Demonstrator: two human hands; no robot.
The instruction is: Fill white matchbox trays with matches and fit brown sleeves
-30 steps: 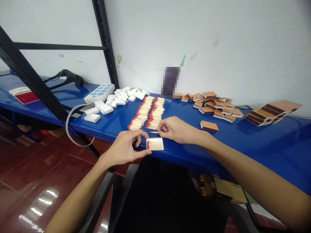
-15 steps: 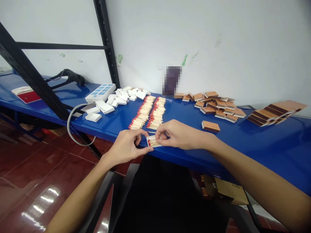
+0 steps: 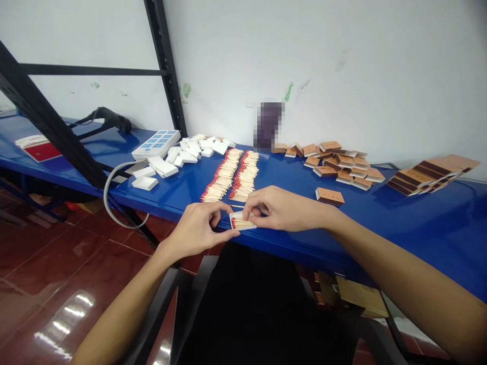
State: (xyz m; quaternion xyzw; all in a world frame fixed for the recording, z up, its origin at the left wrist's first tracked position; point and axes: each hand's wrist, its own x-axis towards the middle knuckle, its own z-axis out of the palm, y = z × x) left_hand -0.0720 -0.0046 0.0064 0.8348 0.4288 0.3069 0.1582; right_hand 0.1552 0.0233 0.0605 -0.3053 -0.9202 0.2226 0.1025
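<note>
A small white matchbox tray [image 3: 239, 221] with red-tipped matches in it lies near the front edge of the blue table [image 3: 399, 223]. My left hand [image 3: 198, 228] pinches its left end between thumb and fingers. My right hand [image 3: 279, 208] rests over the tray's right side, fingers curled and pressing on the matches inside. Just behind the hands lie two long rows of loose matches [image 3: 232, 175], red heads to the left.
Several empty white trays [image 3: 182, 154] and a white power strip [image 3: 155, 144] with a grey cable lie at the left. Brown matchbox sleeves [image 3: 337, 165] lie at the back right, one [image 3: 329, 196] apart, a flat stack [image 3: 429, 175] further right. A black rack post [image 3: 163, 66] stands behind.
My right hand has come from the loose matches onto the tray and now covers its right part. My left hand keeps its hold.
</note>
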